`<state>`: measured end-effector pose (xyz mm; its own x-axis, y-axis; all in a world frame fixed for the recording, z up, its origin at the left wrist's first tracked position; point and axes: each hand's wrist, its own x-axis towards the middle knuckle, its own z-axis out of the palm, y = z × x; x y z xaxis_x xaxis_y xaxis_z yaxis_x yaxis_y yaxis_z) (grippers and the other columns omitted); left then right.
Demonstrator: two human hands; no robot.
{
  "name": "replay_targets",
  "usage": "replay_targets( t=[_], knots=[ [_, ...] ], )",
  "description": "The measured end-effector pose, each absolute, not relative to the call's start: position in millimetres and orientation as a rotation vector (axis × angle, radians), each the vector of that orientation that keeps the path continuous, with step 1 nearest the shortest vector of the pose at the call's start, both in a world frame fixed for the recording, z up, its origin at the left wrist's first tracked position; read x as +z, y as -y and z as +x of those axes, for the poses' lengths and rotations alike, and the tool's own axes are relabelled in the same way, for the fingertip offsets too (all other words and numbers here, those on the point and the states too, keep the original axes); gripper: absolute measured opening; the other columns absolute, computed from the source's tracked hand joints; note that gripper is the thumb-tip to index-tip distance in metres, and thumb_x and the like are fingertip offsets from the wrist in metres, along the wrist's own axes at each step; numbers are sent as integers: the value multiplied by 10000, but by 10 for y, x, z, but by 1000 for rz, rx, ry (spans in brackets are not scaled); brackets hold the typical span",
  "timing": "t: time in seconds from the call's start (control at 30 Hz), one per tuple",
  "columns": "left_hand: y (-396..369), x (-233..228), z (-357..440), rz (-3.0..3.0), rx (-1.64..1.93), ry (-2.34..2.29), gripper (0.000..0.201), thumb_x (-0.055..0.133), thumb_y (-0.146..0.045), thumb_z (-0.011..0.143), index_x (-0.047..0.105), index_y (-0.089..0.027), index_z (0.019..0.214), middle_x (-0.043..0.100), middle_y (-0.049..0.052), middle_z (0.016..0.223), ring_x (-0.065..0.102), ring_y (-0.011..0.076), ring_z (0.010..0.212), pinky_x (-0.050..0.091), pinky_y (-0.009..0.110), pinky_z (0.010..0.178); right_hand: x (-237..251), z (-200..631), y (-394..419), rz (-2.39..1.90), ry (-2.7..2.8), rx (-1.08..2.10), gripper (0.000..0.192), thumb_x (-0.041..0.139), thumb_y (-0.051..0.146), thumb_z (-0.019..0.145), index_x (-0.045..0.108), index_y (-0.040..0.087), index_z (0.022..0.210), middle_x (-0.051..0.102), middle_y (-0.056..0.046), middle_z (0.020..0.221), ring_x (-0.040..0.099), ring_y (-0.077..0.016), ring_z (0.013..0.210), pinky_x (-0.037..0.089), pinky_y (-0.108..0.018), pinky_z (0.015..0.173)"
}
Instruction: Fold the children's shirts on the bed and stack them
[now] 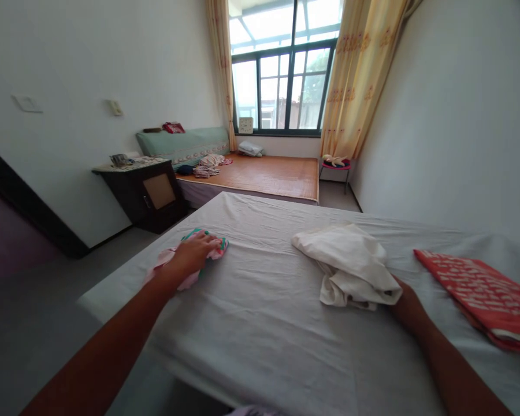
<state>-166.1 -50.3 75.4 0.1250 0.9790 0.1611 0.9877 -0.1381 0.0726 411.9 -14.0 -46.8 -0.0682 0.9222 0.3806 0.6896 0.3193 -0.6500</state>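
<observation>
My left hand (196, 252) is closed on a crumpled pink cloth (167, 257) with green and red trim, which lies near the left edge of the sheet-covered surface. To the right, my right hand (407, 306) grips the edge of a loosely folded white cloth (349, 254). Its fingers are mostly hidden beneath that fabric. Both cloths rest on a wrinkled pale grey sheet (260, 323). A red folded cloth or bag with pale lettering (481, 289) lies to the right of my right hand, apart from it.
Beyond the sheet stands a bed with a brown mat (268, 173), with several garments (210, 164) at its head end. A dark bedside cabinet (156, 193) is at the left. A small pink stool (335, 166) holds a doll by the curtain (351, 81).
</observation>
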Motion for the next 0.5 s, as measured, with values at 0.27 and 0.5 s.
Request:
replay_targets(
  t=[0.27,0.5],
  knots=[
    [-228,771,-1548,-1945,-242,2049,355,485,-211,873,594,-225,1211,477,112,1400,378,364,1281,260,624,1017,-217,3929,306,-1363,1575,632,376,618,327,703,658,182,1047,720,-80,1026,654,-255,931,519,-349,837],
    [-168,490,-76,-2687,-482,1502,399,562,-321,868,565,-298,1266,511,36,1395,441,242,1282,326,426,1075,498,3518,333,-1080,1398,648,260,605,323,783,630,214,1018,690,-17,959,618,-188,894,514,-300,786]
  ],
)
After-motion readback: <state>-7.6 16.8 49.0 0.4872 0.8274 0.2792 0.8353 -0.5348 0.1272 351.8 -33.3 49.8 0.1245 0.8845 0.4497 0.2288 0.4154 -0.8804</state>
